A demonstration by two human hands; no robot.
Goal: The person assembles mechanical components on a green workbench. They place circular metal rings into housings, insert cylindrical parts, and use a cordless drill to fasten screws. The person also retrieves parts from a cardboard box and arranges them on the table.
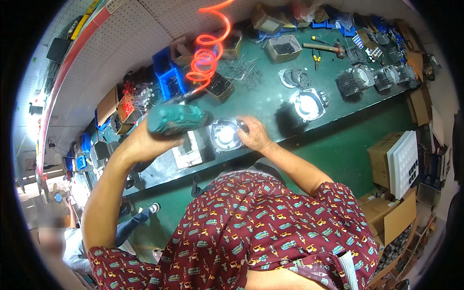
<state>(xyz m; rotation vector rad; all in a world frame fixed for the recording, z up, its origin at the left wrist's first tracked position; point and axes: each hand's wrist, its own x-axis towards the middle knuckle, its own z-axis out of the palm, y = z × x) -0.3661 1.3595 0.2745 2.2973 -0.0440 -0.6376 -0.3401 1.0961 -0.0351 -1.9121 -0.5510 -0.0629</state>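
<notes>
My left hand (152,146) is closed around the grip of a teal power drill (175,118), held up over the green workbench. The drill's front points right, toward a round, bright silver metal housing (224,137) near the bench's front edge. Fingers of my right hand (254,135) are curled over the right rim of that housing, gripping it. Left of the housing sits a pale block (188,153), partly covered by the drill and my left hand. The drill's tip is hard to make out against the housing.
An orange coiled hose (205,60) hangs behind the drill. Blue bins (171,83) and an open box of dark small parts (284,48) line the back. Another metal housing (308,105), finned cylinders (355,80) and a hammer (324,47) lie rightward. Another person (79,246) is at lower left.
</notes>
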